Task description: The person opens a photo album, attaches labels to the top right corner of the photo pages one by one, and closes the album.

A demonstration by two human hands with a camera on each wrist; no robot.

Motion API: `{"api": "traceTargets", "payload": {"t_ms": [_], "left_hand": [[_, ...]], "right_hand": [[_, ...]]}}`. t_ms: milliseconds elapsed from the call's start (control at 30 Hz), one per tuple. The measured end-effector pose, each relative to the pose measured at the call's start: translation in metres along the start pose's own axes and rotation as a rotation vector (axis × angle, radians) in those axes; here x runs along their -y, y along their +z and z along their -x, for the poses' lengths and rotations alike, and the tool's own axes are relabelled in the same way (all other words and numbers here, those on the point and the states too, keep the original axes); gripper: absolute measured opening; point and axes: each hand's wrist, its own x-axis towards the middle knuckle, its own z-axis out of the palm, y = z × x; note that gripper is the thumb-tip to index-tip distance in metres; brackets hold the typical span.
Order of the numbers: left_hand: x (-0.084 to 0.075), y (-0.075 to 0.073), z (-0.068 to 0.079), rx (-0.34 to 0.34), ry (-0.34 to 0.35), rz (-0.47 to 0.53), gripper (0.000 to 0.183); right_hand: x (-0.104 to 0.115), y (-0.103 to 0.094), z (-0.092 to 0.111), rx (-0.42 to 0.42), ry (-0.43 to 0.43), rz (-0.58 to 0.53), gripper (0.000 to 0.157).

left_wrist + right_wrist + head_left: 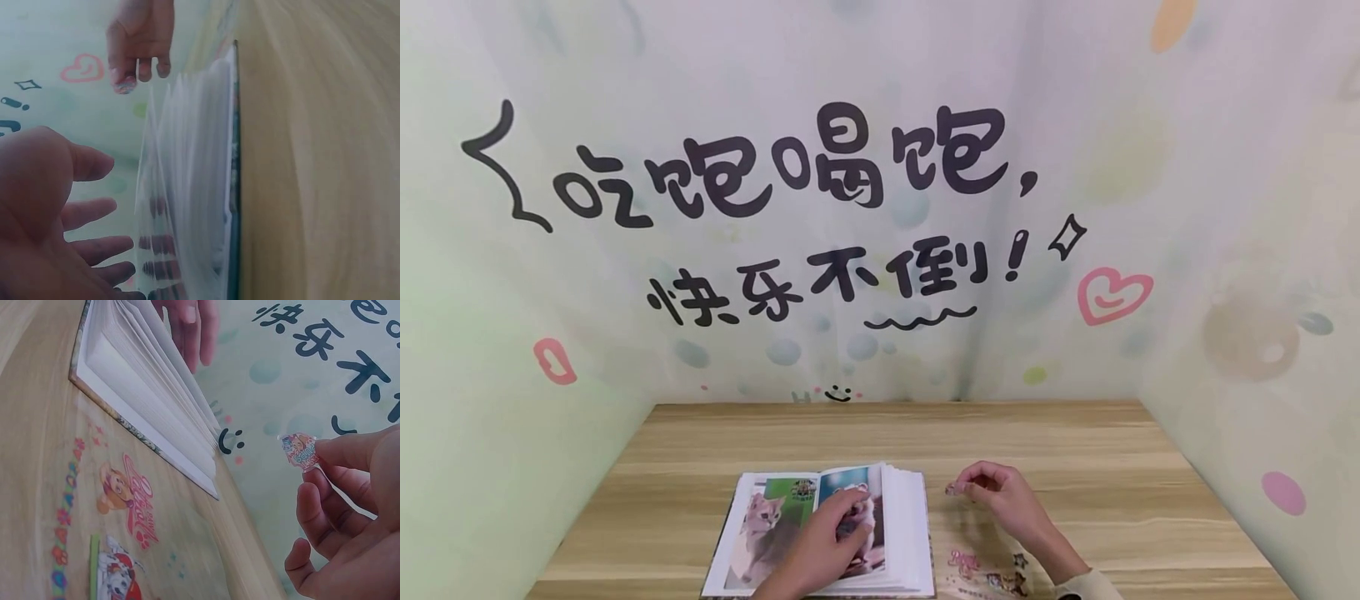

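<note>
An open photo album point(912, 533) lies on the table, its thick stack of page edges to the right. The left page shows a cat photo point(762, 521) with a small dark sticker point(803, 489) at its top right. Over the right page's animal photo point(874, 546) rests my left hand point(827, 542), fingers loosely extended; the left wrist view shows them against the clear page. To the album's right, my right hand point(1009, 500) pinches a small colourful cartoon sticker point(300, 451) between thumb and finger, raised off the table.
A clear sticker sheet point(128, 503) with pink lettering and cartoon dogs lies right of the album, below my right forearm. The wood-grain table point(1075, 442) meets a pale printed curtain point(880, 358) at the back and sides.
</note>
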Motion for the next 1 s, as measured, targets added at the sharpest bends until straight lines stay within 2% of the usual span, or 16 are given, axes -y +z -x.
{"api": "traceTargets", "payload": {"t_ms": [300,667,900,1000], "left_hand": [[0.007,0.002,0.004,0.183,-0.055,-0.044,0.057],[0.008,0.01,0.008,0.259,-0.048,-0.164,0.065],[0.015,0.016,0.01,0.294,-0.073,-0.116,0.065],[0.018,0.02,0.009,0.312,-0.085,-0.191,0.066]], "right_hand": [[-0.002,0.001,-0.001,0.011,0.025,-0.014,0.008],[-0.005,0.005,-0.006,0.021,0.03,-0.025,0.009],[-0.004,0.013,-0.01,0.042,0.037,-0.034,0.009],[-0.002,0.018,-0.014,0.042,0.035,-0.014,0.01]]}}
